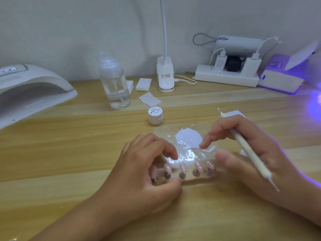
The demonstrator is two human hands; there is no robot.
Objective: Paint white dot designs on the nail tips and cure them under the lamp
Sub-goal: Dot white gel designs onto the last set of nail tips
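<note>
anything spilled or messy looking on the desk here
Mostly tidy. The white paint lies in a broad puddle on the clear palette, with stray specks off its left edge. It seems to stay on the palette, not the desk. The jar stands upright and capped.

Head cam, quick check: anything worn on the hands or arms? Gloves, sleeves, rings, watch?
Nothing worn. The left hand and right hand are bare: no gloves, rings or tape. The left forearm and right forearm are uncovered to the frame edge, with no sleeve, watch or bracelet in view. Blur hides whether the fingernails carry polish.
</note>
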